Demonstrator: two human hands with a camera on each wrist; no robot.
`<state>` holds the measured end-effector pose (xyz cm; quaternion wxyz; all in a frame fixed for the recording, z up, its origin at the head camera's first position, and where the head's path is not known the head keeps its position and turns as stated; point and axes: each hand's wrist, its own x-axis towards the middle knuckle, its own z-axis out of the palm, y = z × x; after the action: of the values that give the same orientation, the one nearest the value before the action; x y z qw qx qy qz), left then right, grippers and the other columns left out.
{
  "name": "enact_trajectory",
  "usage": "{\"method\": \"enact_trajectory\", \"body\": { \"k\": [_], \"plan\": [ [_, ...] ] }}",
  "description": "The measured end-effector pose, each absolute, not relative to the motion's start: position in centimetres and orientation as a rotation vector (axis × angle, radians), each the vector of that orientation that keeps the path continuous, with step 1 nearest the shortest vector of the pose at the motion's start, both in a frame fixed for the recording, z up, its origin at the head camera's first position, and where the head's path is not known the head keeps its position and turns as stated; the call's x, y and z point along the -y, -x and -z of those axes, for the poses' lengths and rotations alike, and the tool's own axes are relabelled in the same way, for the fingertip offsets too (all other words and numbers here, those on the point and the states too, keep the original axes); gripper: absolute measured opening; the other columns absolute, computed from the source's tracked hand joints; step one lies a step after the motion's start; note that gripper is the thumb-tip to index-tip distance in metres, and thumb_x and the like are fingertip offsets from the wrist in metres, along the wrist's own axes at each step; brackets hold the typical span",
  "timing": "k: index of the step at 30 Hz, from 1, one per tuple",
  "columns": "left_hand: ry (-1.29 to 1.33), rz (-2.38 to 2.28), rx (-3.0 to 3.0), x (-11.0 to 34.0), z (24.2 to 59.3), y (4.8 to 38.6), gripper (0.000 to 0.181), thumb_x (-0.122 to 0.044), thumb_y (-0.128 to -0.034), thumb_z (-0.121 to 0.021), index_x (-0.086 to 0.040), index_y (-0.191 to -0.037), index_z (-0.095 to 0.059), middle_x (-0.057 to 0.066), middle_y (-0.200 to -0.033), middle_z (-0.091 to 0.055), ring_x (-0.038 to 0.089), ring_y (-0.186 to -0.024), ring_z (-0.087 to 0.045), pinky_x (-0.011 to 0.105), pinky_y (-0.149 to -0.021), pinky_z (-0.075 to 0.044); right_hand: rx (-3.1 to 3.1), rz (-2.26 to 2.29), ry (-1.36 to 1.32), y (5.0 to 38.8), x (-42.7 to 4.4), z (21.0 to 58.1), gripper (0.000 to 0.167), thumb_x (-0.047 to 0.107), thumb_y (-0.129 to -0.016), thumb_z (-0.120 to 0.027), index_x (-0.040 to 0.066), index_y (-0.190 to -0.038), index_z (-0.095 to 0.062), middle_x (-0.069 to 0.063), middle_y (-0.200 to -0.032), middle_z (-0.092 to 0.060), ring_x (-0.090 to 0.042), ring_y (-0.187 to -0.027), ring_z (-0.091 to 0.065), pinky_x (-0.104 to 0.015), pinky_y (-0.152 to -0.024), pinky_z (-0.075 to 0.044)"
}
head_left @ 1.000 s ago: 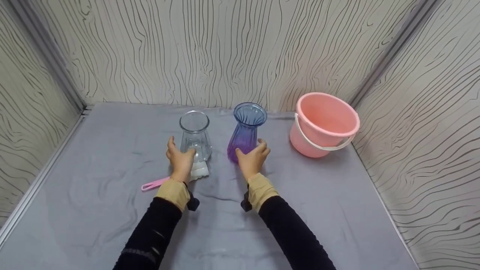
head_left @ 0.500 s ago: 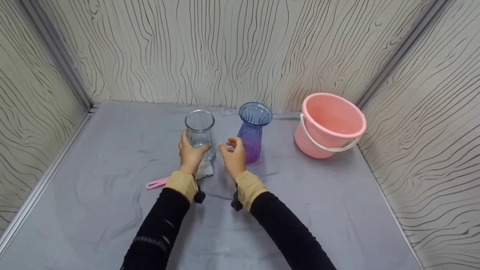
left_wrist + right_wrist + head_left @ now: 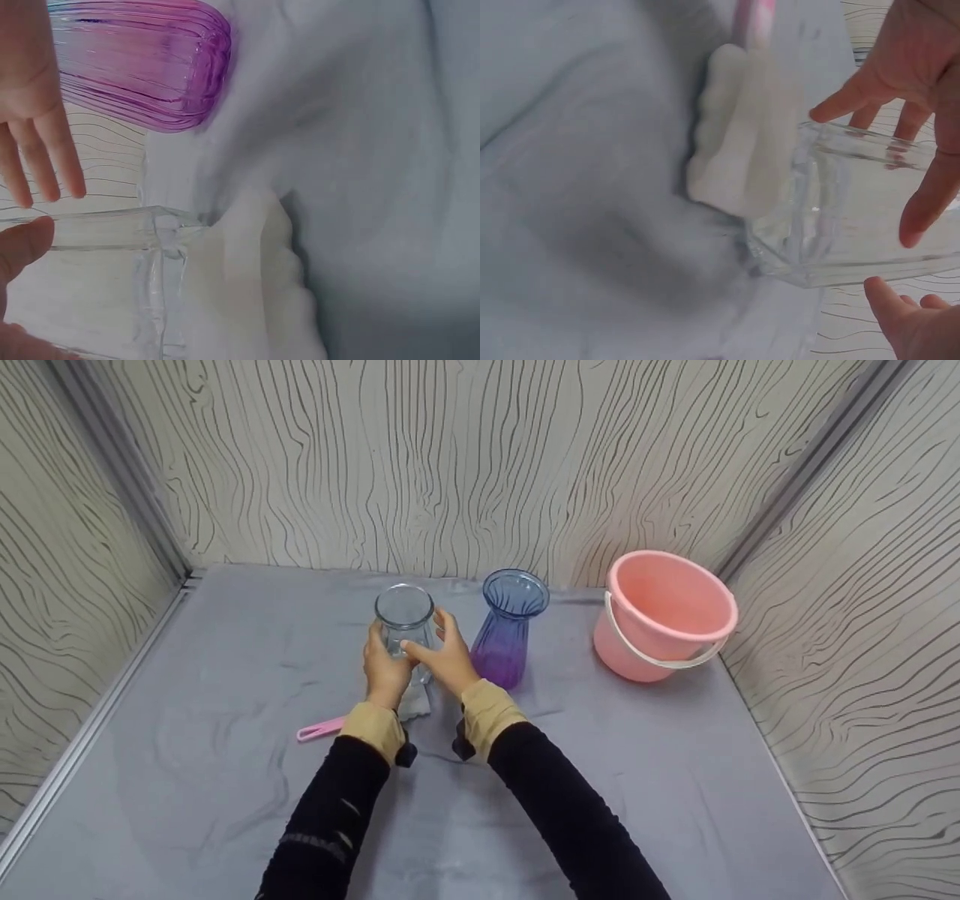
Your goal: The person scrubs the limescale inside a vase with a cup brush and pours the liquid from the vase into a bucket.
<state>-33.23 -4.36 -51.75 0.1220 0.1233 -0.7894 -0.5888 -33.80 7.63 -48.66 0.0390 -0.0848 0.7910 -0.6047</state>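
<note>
A clear glass vase (image 3: pixel 405 622) stands upright left of the middle in the head view. My left hand (image 3: pixel 385 675) grips its lower body from the left, thumb in front and fingers round the side. From the right, my right hand (image 3: pixel 448 660) reaches to the same vase, its fingers extended and its thumb across the front; in the left wrist view its straight fingers look just apart from the glass. Close before the base lies a pink-handled tool (image 3: pixel 322 728) with a white, scalloped head (image 3: pixel 739 142), partly hidden by the left hand.
A blue-to-purple ribbed glass vase (image 3: pixel 502 649) stands just right of the right hand. Farther right is a pink bucket (image 3: pixel 630 641) with a white handle. Grey cloth (image 3: pixel 637 795) covers the table, and wood-patterned panels (image 3: pixel 337 465) rise at the back and sides.
My right hand has left the blue-purple vase and moved left to the clear one. My left hand has closed round the clear vase. The vases have stayed in place.
</note>
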Motion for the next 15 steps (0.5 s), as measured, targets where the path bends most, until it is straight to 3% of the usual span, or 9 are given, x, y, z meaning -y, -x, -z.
{"method": "enact_trajectory", "body": {
  "k": [7, 15],
  "plan": [
    [-0.360, 1.659, 2.304, 4.21, 51.79, 33.02, 0.079, -0.003, -0.0858, -0.072, -0.003, -0.155, -0.033, 0.030, -0.148, -0.041, 0.046, -0.137, -0.040, 0.056, -0.112, -0.036, -2.436, 1.852, 0.306, 33.66, -7.18, 48.84, 0.092, 0.028, -0.089, -0.077, 0.006, -0.159, -0.022, -0.018, -0.161, -0.032, -0.034, -0.149, -0.030, -0.048, -0.119, -0.030],
    [-0.348, 1.654, 2.254, 3.81, 51.89, 32.60, 0.077, -0.007, -0.0837, -0.076, -0.004, -0.151, -0.039, 0.029, -0.142, -0.045, 0.044, -0.131, -0.045, 0.056, -0.108, -0.040, -2.517, 1.830, 0.346, 34.07, -7.00, 49.12, 0.089, 0.027, -0.086, -0.082, 0.008, -0.156, -0.030, -0.015, -0.159, -0.037, -0.029, -0.146, -0.036, -0.045, -0.117, -0.034]
  ]
}}
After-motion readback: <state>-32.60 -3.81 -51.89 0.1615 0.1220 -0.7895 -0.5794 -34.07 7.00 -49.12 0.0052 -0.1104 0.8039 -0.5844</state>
